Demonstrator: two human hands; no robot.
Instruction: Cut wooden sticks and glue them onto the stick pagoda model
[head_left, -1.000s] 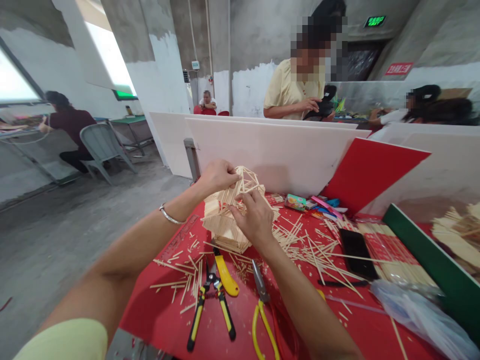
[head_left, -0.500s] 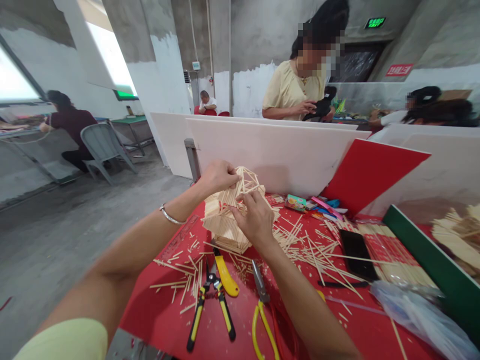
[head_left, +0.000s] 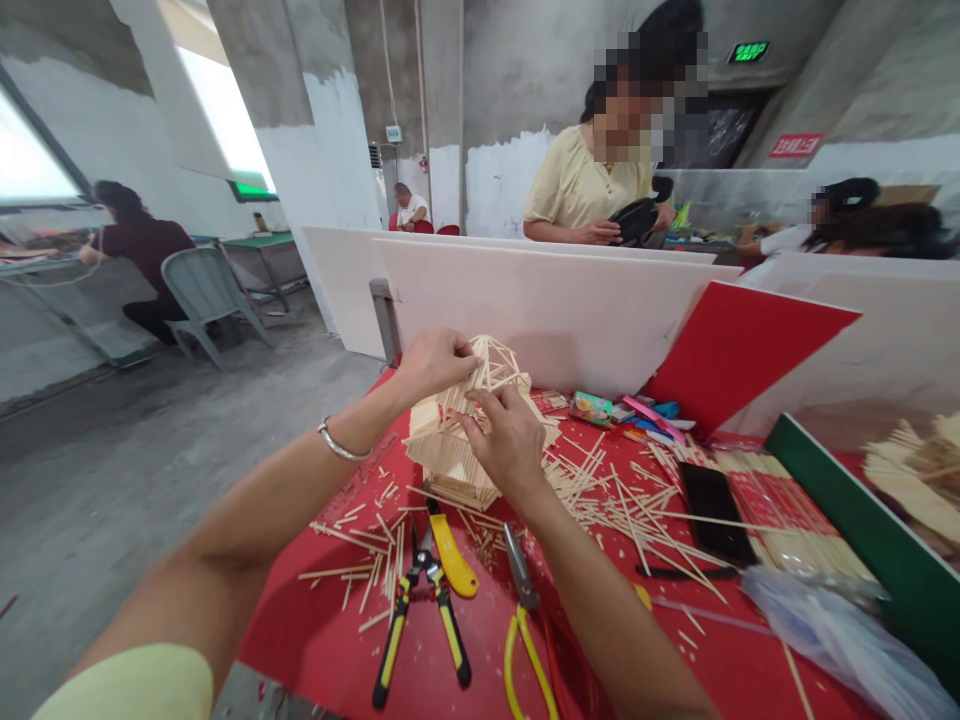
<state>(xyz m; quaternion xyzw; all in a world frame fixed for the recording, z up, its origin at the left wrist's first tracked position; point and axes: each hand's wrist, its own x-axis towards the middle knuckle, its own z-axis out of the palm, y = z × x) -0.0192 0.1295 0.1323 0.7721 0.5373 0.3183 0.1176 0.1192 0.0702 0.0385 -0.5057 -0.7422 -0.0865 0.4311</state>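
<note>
Red table point(head_left: 322, 640), stick model point(head_left: 454, 465) at 12 o'clock: L hand point(head_left: 436, 362) pinches roof frame point(head_left: 501, 366) at 11; R hand point(head_left: 513, 440) half-curled, 4 o'clock, hold unclear; excess squeeze poss. snaps it.

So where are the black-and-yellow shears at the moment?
The shears lie on the red tabletop, low in the head view and just left of centre, beside the yellow knife-like tool and nearer the wearer than the stick model.

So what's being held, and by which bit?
The model: left grip at its top's left side; right grip near the top's front, its hold unclear.
</note>
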